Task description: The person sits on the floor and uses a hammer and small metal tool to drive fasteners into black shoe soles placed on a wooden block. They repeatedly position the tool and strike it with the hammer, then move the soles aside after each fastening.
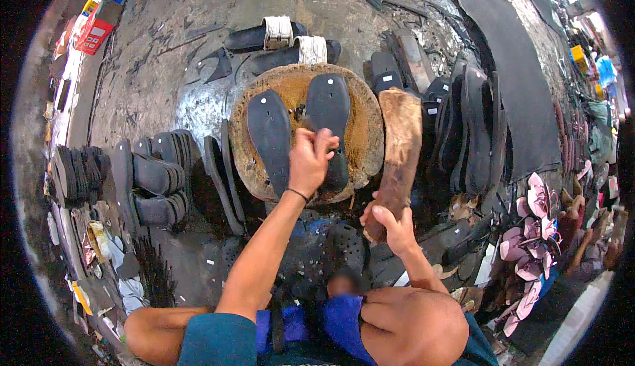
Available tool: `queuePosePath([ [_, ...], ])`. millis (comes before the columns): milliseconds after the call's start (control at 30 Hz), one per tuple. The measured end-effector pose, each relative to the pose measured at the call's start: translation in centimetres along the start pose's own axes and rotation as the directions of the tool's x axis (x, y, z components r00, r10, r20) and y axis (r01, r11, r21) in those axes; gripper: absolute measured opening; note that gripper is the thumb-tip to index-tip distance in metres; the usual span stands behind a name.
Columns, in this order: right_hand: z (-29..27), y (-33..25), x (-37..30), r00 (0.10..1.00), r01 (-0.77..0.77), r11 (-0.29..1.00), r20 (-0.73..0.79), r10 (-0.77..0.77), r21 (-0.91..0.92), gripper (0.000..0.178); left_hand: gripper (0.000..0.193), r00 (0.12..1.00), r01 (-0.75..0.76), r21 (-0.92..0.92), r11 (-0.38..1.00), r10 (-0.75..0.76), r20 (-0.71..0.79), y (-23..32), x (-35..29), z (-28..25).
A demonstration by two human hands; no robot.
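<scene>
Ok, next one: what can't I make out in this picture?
All in the head view:
- Anything inside the left hand: hidden by its curled grip.
- Part of the right sole: covered by that hand.
- The gripped stretch of the wooden club: behind the right hand.
- Dark bits between the soles: too small.
- Teal cloth: cut off by the lower edge.

Head cam, dn twd hands
</scene>
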State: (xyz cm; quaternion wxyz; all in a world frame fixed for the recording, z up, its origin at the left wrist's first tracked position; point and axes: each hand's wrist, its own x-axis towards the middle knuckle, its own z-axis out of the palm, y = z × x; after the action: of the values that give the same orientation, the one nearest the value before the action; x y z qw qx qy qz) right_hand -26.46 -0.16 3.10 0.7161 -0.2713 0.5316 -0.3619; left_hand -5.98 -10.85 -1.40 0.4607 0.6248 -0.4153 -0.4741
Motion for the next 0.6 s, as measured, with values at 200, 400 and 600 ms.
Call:
queuePosePath([
  [200, 1.9, 2.6, 1.7, 0.990, -0.109, 0.962, -0.065, 0.129, 0.250, 0.045, 0.024, 0.988, 0.111, -0.151, 0.982, -0.092, 0.127, -0.8, -8.8, -0.8],
  [400, 1.2, 2.8, 1.4, 0.972, -0.100, 0.995, -0.219, 0.091, -0.027, 0.040, 0.029, 0.989, 0.084, -0.425, 0.901, -0.129, -0.078, -1.6, -5.8, -2.1],
  [600, 2.1, 0.6, -1.0, 0.984, -0.024, 0.991, -0.180, -0.001, -0.134, 0.040, 0.029, 0.995, 0.007, -0.047, 0.999, -0.012, -0.100, -1.9, -1.7, -2.5],
])
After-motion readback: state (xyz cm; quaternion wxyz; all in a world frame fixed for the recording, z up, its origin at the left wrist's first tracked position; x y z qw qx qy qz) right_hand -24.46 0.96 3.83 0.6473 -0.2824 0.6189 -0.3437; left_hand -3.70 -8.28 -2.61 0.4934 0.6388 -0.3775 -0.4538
